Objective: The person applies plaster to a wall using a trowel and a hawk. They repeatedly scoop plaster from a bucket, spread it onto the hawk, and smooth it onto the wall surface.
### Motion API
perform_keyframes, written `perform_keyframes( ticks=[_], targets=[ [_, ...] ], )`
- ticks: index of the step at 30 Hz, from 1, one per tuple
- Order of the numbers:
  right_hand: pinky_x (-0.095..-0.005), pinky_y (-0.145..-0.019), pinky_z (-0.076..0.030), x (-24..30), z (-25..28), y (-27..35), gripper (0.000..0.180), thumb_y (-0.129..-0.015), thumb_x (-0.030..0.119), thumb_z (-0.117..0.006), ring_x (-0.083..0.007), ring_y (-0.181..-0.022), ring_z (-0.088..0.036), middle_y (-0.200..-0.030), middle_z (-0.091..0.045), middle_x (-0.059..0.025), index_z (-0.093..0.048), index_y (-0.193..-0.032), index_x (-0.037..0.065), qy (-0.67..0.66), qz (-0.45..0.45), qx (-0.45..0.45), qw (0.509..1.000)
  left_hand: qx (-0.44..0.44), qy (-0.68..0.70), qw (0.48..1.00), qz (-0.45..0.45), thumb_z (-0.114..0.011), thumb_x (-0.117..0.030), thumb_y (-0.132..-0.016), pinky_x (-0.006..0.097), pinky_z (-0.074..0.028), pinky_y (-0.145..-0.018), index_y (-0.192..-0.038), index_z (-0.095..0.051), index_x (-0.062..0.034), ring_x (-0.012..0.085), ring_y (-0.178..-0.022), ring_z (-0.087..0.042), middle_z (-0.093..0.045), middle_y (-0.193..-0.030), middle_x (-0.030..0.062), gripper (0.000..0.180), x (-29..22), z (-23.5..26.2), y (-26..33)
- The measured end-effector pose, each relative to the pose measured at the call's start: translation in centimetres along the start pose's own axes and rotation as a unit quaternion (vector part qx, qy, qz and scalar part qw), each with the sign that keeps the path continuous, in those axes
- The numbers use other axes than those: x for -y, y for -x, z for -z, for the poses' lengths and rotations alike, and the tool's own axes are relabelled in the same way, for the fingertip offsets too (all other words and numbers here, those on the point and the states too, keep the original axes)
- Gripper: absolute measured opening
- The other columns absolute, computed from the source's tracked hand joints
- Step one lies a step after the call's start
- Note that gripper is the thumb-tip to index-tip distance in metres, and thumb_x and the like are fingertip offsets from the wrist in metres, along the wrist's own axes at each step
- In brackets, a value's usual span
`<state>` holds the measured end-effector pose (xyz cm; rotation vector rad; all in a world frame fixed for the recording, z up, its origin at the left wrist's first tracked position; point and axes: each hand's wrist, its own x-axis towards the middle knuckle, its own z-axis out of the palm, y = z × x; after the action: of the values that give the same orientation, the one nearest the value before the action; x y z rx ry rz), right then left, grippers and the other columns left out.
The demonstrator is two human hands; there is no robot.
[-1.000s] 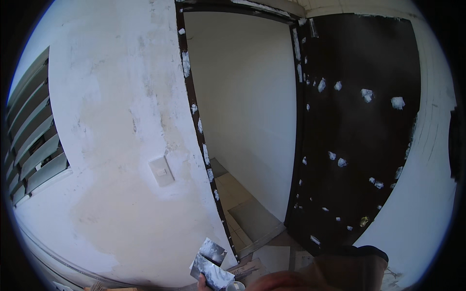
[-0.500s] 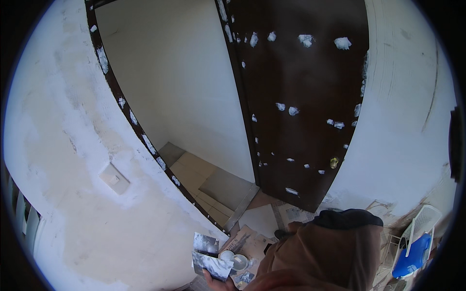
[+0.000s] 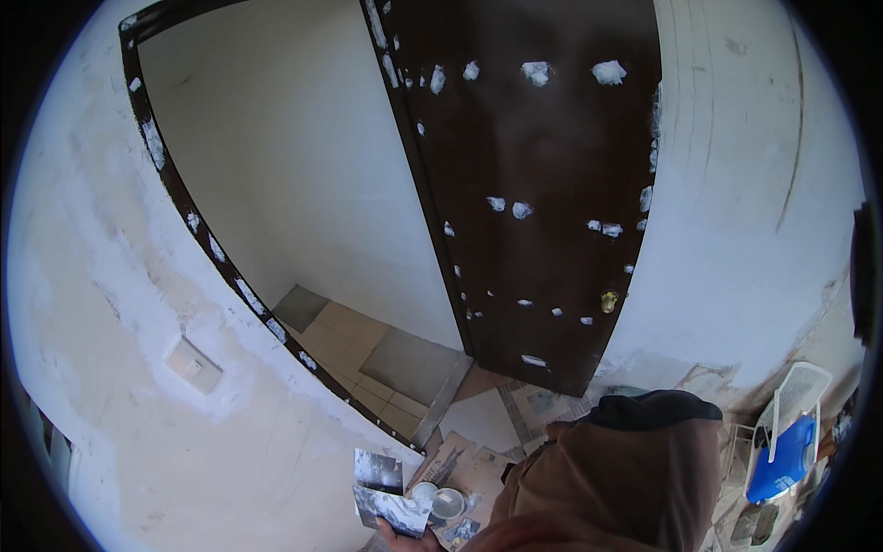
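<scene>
At the lower edge, my left hand (image 3: 405, 537) grips a flat, dark grey metal putty spreader (image 3: 391, 511) smeared with white. A second spreader of the same look (image 3: 378, 471) stands up just behind it, its lower edge overlapped by the first. Whether the hand holds this one too is hard to make out. Just right of the hand lie an open round can (image 3: 448, 503) and a pale round lid (image 3: 424, 492). My right hand does not show; a brown garment (image 3: 607, 478) covers the lower right.
A dark brown door (image 3: 543, 138) with white filler patches and a brass knob (image 3: 609, 302) stands ajar beside its patched frame (image 3: 216, 248). A light switch (image 3: 193, 366) sits on the left wall. Cardboard (image 3: 460, 469) covers the floor; a blue container (image 3: 782, 465) rests by a white chair (image 3: 798, 397).
The whole view has shifted, so the door and walls sit further left in the picture. My left hand still holds the spreader, a little lower and further left.
</scene>
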<state>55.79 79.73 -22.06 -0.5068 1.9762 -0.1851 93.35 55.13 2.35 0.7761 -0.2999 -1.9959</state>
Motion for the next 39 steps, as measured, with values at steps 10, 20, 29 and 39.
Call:
perform_keyframes(
  ticks=[10, 20, 29, 39],
  targets=[
    [-0.0315, -0.078, -0.053, -5.4, 0.9, -1.1, 0.034, -0.102, 0.041, -0.062, -0.0142, -0.093, -0.062, -0.104, -0.064, -0.0034, -0.066, -0.114, 0.009, -0.032, 0.007, 0.027, 0.999, 0.005, 0.016, 1.0, 0.0, -0.058, -0.031, -0.102, 0.046, -0.057, -0.091, -0.128, -0.061, -0.0007, 0.0296, -0.102, -0.07, -0.07, -0.113, 0.0128, 0.04, 5.5, -4.2, 2.7],
    [-0.031, -0.087, -0.052, -0.9, 7.6, 3.2, 0.047, -0.1, 0.05, -0.064, -0.0138, -0.103, -0.062, -0.113, -0.064, -0.0023, -0.062, -0.127, 0.011, -0.335, 0.258, 0.173, 0.89, 0.114, -0.047, 0.991, 0.058, -0.06, -0.035, -0.102, 0.044, -0.055, -0.095, -0.132, -0.061, -0.0028, 0.026, -0.109, -0.068, -0.07, -0.122, 0.0107, 0.044, 17.3, -10.3, 3.4],
    [-0.0392, -0.105, -0.049, -0.7, 17.5, 16.4, 0.054, -0.104, 0.042, -0.061, -0.0192, -0.123, -0.06, -0.137, -0.06, -0.0066, -0.048, -0.144, 0.008, -0.586, 0.391, 0.206, 0.679, 0.125, -0.131, 0.967, 0.176, -0.062, -0.025, -0.101, 0.043, -0.056, -0.097, -0.129, -0.061, -0.0028, 0.0264, -0.107, -0.071, -0.071, -0.12, 0.0108, 0.036, 31.4, -17.1, 9.2],
    [-0.0395, -0.103, -0.053, -8.7, 19.1, 16.6, 0.042, -0.105, 0.03, -0.062, -0.0207, -0.117, -0.066, -0.127, -0.067, -0.0085, -0.054, -0.138, 0.005, -0.722, 0.38, 0.128, 0.564, 0.136, -0.16, 0.95, 0.23, -0.056, -0.027, -0.104, 0.047, -0.052, -0.104, -0.134, -0.059, -0.0018, 0.0305, -0.114, -0.069, -0.07, -0.126, 0.0133, 0.039, 36.8, -17.8, 11.8]
  ],
)
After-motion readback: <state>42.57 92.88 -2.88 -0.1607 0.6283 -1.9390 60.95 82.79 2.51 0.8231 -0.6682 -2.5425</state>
